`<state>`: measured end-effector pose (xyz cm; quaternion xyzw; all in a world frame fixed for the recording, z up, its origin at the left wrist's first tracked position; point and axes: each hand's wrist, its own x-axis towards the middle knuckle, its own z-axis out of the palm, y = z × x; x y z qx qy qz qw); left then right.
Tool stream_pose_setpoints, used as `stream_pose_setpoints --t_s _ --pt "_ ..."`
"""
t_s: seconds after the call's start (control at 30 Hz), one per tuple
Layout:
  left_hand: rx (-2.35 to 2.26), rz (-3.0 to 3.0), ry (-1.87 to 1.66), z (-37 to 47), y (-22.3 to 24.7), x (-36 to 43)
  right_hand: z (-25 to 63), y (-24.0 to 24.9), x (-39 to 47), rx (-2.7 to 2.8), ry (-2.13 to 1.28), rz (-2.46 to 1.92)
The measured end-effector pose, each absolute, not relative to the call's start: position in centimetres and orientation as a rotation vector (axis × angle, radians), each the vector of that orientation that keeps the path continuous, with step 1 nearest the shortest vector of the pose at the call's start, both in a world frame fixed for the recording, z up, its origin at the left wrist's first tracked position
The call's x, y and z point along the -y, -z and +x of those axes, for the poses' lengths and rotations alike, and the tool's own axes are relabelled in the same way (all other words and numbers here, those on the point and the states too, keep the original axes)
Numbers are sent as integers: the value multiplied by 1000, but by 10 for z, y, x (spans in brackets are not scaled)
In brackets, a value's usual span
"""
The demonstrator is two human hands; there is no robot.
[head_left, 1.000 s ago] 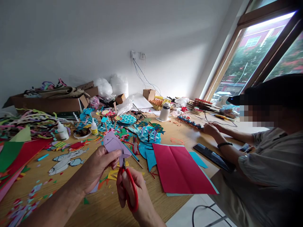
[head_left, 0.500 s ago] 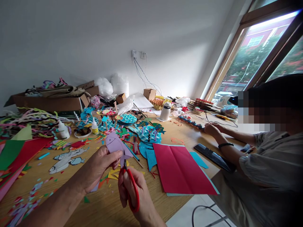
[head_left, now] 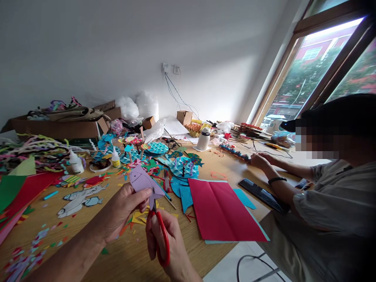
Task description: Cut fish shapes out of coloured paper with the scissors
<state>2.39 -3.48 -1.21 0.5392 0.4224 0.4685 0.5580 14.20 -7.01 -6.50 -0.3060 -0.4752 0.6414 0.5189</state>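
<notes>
Pinched between the thumb and fingers of my left hand [head_left: 129, 207] is a purple paper fish [head_left: 142, 179] with a drawn eye and outline. My right hand [head_left: 172, 241] is wrapped round red-handled scissors [head_left: 166, 243]. Their blades meet the paper at the tail end of the fish, just beside my left thumb. White paper fish cutouts [head_left: 76, 201] lie to the left of my hands. Yellow paper scraps [head_left: 140, 217] lie on the table behind my hands. A blue pencil [head_left: 164, 191] rests just beyond the purple fish.
A folded red paper sheet [head_left: 226, 211] lies right of my hands. A black phone [head_left: 263, 195] sits nearer the co-worker [head_left: 326, 203], whose hands hold a row of small dark pieces. Glue bottles [head_left: 75, 162], blue honeycomb paper shapes [head_left: 183, 167] and a white bottle [head_left: 203, 139] stand farther back.
The view has shifted slightly, moving the table items a little to the left. The scissors remain at the tail of the purple paper fish, and both hands keep their hold.
</notes>
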Motion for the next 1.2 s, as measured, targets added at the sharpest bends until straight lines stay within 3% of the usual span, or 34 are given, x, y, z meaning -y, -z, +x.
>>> stream_pose_setpoints --t_s 1.2 --pt "-1103 1488 -989 25 7 32 149 80 65 1221 -1566 -617"
